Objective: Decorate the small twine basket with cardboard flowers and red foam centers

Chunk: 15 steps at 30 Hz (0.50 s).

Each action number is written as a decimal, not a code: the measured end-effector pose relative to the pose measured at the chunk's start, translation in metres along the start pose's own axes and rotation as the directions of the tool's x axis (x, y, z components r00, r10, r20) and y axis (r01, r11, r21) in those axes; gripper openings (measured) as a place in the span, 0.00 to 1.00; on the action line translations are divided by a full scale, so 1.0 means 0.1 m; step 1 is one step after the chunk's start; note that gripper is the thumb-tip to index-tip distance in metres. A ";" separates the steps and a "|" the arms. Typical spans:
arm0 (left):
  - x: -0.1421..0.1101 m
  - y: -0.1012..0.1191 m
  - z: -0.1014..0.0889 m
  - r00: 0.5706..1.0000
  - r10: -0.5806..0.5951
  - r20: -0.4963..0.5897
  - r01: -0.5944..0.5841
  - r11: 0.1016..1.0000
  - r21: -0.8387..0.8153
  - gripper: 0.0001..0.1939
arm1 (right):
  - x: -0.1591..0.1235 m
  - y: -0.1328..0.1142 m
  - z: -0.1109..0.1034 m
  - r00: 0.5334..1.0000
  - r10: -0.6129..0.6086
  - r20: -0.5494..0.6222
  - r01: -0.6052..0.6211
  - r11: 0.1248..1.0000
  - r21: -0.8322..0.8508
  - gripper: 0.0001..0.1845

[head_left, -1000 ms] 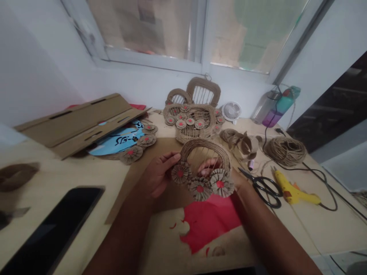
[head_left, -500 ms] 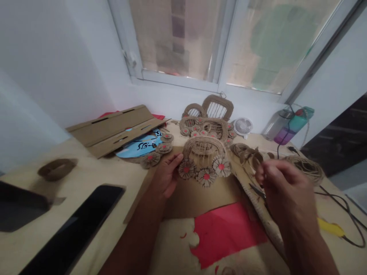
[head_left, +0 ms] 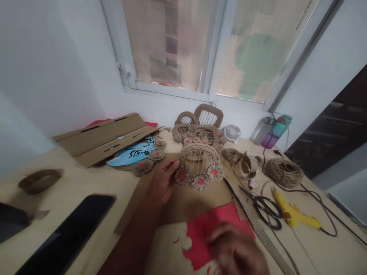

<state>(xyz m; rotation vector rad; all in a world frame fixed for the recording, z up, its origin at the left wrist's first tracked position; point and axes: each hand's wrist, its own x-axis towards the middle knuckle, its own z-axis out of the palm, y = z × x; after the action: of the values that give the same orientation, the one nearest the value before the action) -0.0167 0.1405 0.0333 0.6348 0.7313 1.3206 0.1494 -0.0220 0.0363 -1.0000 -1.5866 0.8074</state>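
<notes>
A twine-wrapped frame (head_left: 198, 152) with strings across its opening stands tilted over the cardboard sheet (head_left: 183, 206). Three pleated flowers with red centres, such as the burlap-coloured flower (head_left: 201, 182), line its lower edge. My left hand (head_left: 164, 181) is closed on the frame's left side, thumb on top. Blurred by motion, my right hand (head_left: 236, 248) hovers low over the red sheet (head_left: 205, 235), its fingers curled and partly smeared. Whether it holds anything cannot be made out. Similar decorated frames (head_left: 206, 133) stand behind.
Scissors (head_left: 268, 212), a yellow glue gun (head_left: 295, 214) with its cord, and a twine coil (head_left: 283, 172) lie on the right. A phone (head_left: 71, 233) and a brown tape ring (head_left: 40, 180) are left. Cardboard (head_left: 103, 139), a small fan (head_left: 232, 132) and a bottle (head_left: 276, 131) stand farther back.
My right hand has swung down and left from near the scissors to over the red sheet, uncovering scissors and glue gun. My left hand keeps hold of the frame; the view has shifted slightly.
</notes>
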 end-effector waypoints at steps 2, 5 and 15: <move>-0.01 -0.01 0.00 1.000 -0.012 0.014 0.012 1.000 0.010 0.09 | 0.20 0.00 -0.20 0.951 0.045 -0.306 -0.062 0.997 -0.046 0.07; -0.02 -0.02 0.01 0.998 -0.043 0.039 0.042 0.999 0.033 0.09 | 0.58 0.04 -0.44 0.866 0.071 -0.495 -0.054 0.997 0.048 0.23; 0.02 -0.09 0.02 0.994 -0.113 0.013 0.112 0.991 0.074 0.04 | 1.02 0.50 -0.33 0.797 0.507 -0.327 -0.289 0.797 0.530 0.23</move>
<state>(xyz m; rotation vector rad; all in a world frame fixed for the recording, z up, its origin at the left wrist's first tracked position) -0.0090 0.1414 0.0275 0.6531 0.7930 1.1881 0.1812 0.0920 0.0415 -1.0952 -0.7189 1.0871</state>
